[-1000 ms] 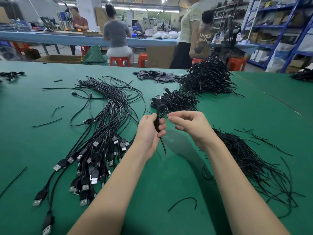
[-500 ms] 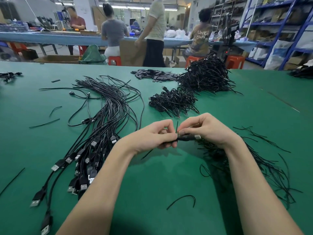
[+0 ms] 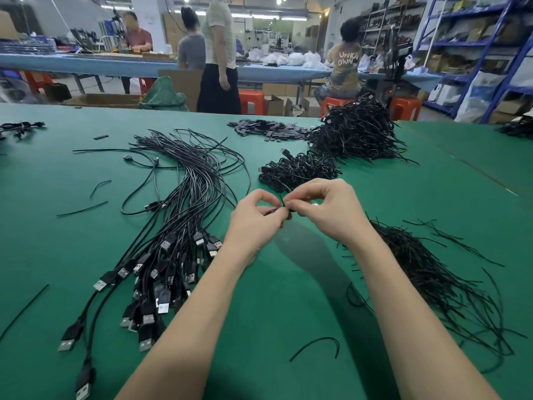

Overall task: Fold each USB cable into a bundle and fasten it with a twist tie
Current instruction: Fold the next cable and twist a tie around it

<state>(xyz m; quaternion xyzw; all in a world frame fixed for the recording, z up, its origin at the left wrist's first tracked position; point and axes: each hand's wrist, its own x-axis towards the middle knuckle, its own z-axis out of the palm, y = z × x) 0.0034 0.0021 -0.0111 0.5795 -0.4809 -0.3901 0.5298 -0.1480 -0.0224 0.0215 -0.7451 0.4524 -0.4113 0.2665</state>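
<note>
Where both hands meet, folded black USB cable (image 3: 272, 211), tie end (image 3: 280, 199) upright

On the table (image 3: 288, 298), the loose cables (image 3: 178, 215) lie left of the hands. The twist ties (image 3: 432, 278) lie to the right. The small bundle heap (image 3: 297, 170) sits behind the hands, and the larger heap (image 3: 354, 131) further back, right.

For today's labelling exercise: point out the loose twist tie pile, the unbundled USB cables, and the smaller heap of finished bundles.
twist tie pile (image 3: 432, 281), head view, middle of pile.
unbundled USB cables (image 3: 199, 183), head view, bunched cords.
smaller heap of finished bundles (image 3: 297, 170), head view, heap centre.
</note>
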